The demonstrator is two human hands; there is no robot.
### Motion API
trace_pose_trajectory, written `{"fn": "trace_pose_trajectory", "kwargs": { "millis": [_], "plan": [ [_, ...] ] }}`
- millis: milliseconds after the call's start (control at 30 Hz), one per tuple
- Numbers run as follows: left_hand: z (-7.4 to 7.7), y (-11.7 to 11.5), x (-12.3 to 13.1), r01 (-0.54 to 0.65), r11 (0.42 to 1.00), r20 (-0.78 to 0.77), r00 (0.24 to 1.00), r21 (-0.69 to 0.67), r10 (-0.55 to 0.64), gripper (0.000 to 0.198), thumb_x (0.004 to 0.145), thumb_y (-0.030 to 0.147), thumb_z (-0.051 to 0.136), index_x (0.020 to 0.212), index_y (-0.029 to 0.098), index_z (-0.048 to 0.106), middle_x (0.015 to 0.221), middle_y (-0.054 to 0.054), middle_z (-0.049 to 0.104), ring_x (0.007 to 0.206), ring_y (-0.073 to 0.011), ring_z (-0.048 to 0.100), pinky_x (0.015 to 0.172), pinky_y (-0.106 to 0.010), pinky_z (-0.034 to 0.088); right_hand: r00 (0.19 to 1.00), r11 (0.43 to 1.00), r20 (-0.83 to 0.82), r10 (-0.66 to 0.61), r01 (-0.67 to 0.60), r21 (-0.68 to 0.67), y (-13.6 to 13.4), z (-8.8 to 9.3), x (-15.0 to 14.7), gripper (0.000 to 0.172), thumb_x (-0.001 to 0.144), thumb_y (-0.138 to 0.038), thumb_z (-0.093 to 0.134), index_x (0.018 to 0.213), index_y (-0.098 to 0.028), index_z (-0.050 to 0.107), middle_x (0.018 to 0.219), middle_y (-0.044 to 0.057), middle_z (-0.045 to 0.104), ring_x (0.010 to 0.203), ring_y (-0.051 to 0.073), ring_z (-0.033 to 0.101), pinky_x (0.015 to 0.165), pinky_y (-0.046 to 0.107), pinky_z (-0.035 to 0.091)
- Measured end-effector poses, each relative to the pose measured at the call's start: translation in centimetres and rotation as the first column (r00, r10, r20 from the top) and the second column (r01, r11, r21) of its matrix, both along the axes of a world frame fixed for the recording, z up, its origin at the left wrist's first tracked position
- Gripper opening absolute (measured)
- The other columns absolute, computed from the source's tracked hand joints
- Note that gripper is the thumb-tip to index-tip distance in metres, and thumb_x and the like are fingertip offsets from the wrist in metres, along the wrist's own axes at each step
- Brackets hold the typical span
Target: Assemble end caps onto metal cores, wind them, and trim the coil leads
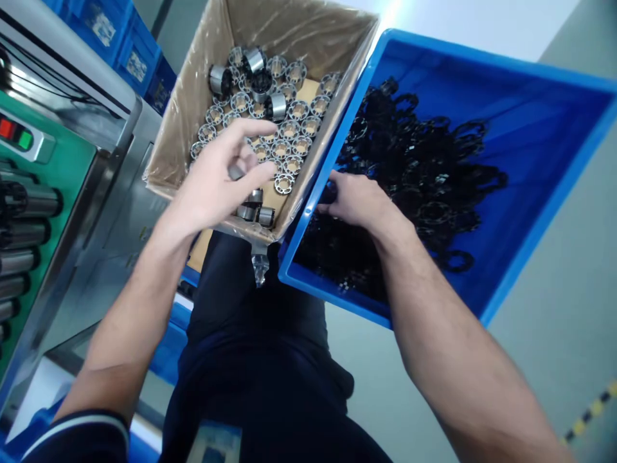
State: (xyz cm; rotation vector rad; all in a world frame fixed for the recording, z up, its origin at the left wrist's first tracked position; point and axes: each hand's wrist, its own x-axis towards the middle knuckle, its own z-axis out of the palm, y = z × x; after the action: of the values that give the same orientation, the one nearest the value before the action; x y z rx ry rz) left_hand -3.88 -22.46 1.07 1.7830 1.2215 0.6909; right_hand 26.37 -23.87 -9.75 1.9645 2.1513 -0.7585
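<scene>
Silver metal rings (289, 122) sitting in plastic-lined cardboard box (178, 109) | left hand (216, 177) pinching small grey cylinder (236, 172) above them | right hand (359, 200), fingers together, pressing into black rings (424, 173) in blue plastic tote (530, 83) | white crate labels (135, 66) too small to read

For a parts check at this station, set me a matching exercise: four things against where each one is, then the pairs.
Things:
1. Black rings
2. Silver metal rings
3. Left hand
4. Red and green buttons

Places:
A. Set in a green panel
B. Heaped in a blue plastic bin
C. Inside a lined cardboard box
D. Above that box

Pairs: 1-B, 2-C, 3-D, 4-A
</scene>
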Motion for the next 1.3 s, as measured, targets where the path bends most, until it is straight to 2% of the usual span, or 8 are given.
{"fn": "trace_pose_trajectory", "kwargs": {
  "millis": [167,333,533,667,767,900,1000,1300],
  "plan": [
    [-3.3,-1.5,5.6,-0.052,0.962,0.313,0.94,-0.266,0.138,0.04,0.111,0.021,0.064,0.151,0.026,0.07,0.116,-0.005,0.067,0.11,-0.0239,0.079,0.098,-0.042,0.072,0.998,0.997,0.017,0.06,-0.06,-0.042,-0.3,-0.1,-0.1,0.049,0.091,-0.031,0.106,0.135,-0.021,0.087,0.144,0.018,0.088,0.116,0.036,0.09,0.107,0.045,0.073],
    [-3.9,-2.0,6.5,-0.122,0.853,0.409,0.837,-0.507,0.363,0.019,0.123,0.035,0.063,0.139,0.025,0.066,0.115,-0.004,0.071,0.101,-0.0179,0.082,0.081,-0.028,0.067,0.998,0.993,0.009,0.064,-0.063,-0.103,-0.3,-0.6,-0.2,0.034,0.098,-0.031,0.098,0.13,-0.024,0.089,0.12,0.014,0.094,0.117,0.039,0.092,0.105,0.045,0.072],
    [-3.1,-2.8,6.7,-0.038,0.888,0.419,0.872,-0.458,0.253,0.097,0.124,0.1,0.025,0.125,0.021,0.081,0.078,-0.002,0.065,0.054,-0.0109,0.055,0.055,-0.023,0.039,0.999,0.993,-0.011,0.033,-0.034,-0.113,0.0,0.7,0.4,0.011,0.095,-0.027,0.096,0.105,-0.026,0.092,0.1,0.01,0.094,0.105,0.038,0.093,0.101,0.048,0.075],
    [-3.3,-3.3,7.0,-0.018,0.937,0.463,0.866,-0.348,0.188,0.104,0.113,0.113,0.015,0.089,0.025,0.066,0.07,-0.002,0.054,0.052,-0.0136,0.047,0.05,-0.03,0.037,0.95,0.959,-0.19,-0.247,0.267,0.093,0.0,4.4,2.5,0.021,0.097,-0.026,0.093,0.118,-0.03,0.09,0.101,0.006,0.094,0.099,0.036,0.092,0.11,0.06,0.075],
    [-3.2,-3.3,6.7,-0.008,0.943,0.428,0.89,-0.333,0.159,0.094,0.12,0.106,0.015,0.103,0.027,0.064,0.086,-0.002,0.055,0.064,-0.0158,0.057,0.063,-0.033,0.049,0.824,0.822,-0.449,-0.346,0.496,0.278,-0.7,7.5,2.7,0.019,0.095,-0.024,0.093,0.111,-0.032,0.085,0.11,0.008,0.095,0.1,0.037,0.091,0.111,0.062,0.074],
    [-3.1,-3.5,6.4,0.052,0.944,0.401,0.912,-0.326,0.088,0.076,0.128,0.092,0.023,0.133,0.028,0.064,0.09,0.001,0.05,0.066,-0.0159,0.056,0.074,-0.036,0.052,0.599,0.724,-0.792,-0.116,0.597,0.346,-2.4,9.5,-0.4,0.011,0.099,-0.029,0.093,0.105,-0.036,0.088,0.114,0.006,0.094,0.089,0.032,0.087,0.079,0.052,0.073],
    [-3.0,-3.8,6.5,0.052,0.942,0.46,0.881,-0.331,0.113,0.058,0.129,0.078,0.045,0.153,0.029,0.062,0.094,0.0,0.056,0.067,-0.0168,0.051,0.07,-0.035,0.048,0.466,0.78,-0.883,-0.06,0.573,0.25,-3.5,9.6,-3.4,0.006,0.104,-0.04,0.095,0.109,-0.04,0.092,0.118,0.002,0.094,0.087,0.031,0.085,0.077,0.055,0.078],
    [-3.0,-3.7,6.7,0.062,0.945,0.573,0.807,-0.322,0.143,0.051,0.115,0.071,0.07,0.151,0.035,0.071,0.093,-0.002,0.061,0.071,-0.0222,0.052,0.062,-0.038,0.046,0.562,0.882,-0.818,-0.119,0.438,0.172,-4.9,8.2,-3.9,0.04,0.096,-0.061,0.1,0.135,-0.064,0.091,0.132,-0.006,0.095,0.121,0.043,0.093,0.097,0.071,0.085]
  ]
}}
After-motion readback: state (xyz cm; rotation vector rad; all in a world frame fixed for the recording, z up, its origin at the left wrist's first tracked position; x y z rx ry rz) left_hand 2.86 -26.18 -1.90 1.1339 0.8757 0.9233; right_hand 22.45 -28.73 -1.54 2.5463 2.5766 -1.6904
